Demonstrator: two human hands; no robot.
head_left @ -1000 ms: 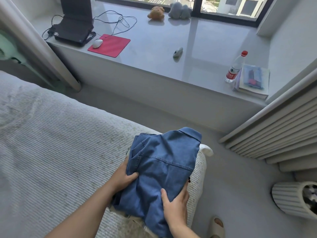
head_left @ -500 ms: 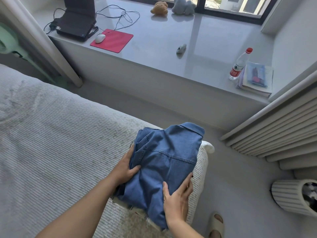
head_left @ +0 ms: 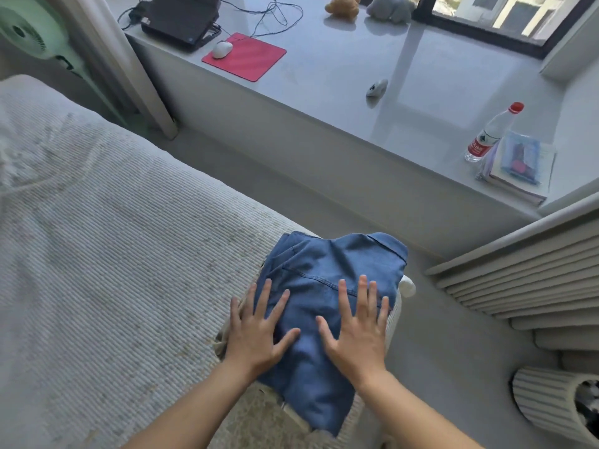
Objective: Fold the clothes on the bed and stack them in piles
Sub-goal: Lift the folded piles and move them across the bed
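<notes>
Denim shirt (head_left: 327,286) folded at bed (head_left: 113,254) corner, left hand (head_left: 259,332), right hand (head_left: 356,332) pressing flat, fingers spread

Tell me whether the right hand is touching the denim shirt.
Touching. The head view shows the right hand lying flat, fingers spread, on the denim shirt.

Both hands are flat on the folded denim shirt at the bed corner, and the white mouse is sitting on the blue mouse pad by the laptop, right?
Not quite: the head view shows the mouse pad is red, not blue. The rest holds: left hand and right hand lie flat on the folded denim shirt, white mouse on the pad by the laptop.
</notes>
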